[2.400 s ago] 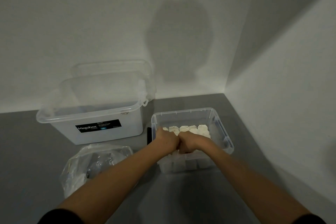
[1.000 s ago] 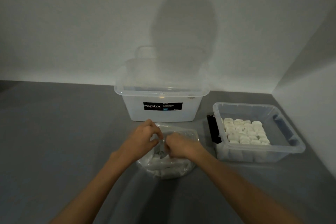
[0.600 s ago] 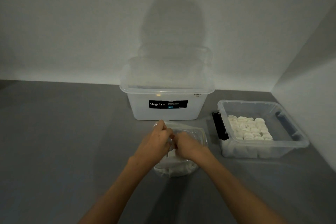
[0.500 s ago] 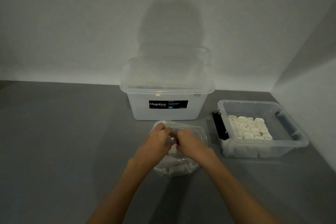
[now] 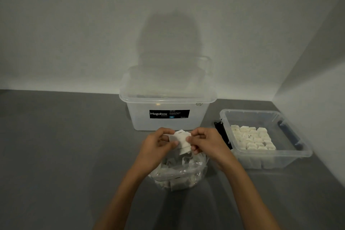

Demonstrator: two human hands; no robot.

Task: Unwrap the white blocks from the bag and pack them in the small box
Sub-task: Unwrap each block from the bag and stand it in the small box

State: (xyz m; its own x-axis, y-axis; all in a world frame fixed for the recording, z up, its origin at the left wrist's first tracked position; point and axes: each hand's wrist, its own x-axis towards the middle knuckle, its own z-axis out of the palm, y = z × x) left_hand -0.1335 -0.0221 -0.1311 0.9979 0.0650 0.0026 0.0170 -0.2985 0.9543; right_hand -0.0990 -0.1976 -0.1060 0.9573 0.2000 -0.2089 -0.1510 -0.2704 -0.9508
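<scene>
A wrapped white block (image 5: 182, 140) is held up between both hands, just above the clear plastic bag (image 5: 179, 172). My left hand (image 5: 158, 145) pinches its left side and my right hand (image 5: 204, 143) pinches its right side. The bag lies on the grey table, close in front of me, with several more wrapped blocks inside. To the right stands the small clear box (image 5: 291, 157), with several unwrapped white blocks (image 5: 252, 139) packed in rows in its left half.
A large clear Megabox tub (image 5: 168, 112) with its lid on stands behind the bag, against the back wall. A white side wall (image 5: 317, 89) runs close along the right of the small box. A black item (image 5: 222, 134) lies against that box's left side.
Both hands left the small box, went to the bag on the left, dug into it, and have lifted one wrapped block out of it.
</scene>
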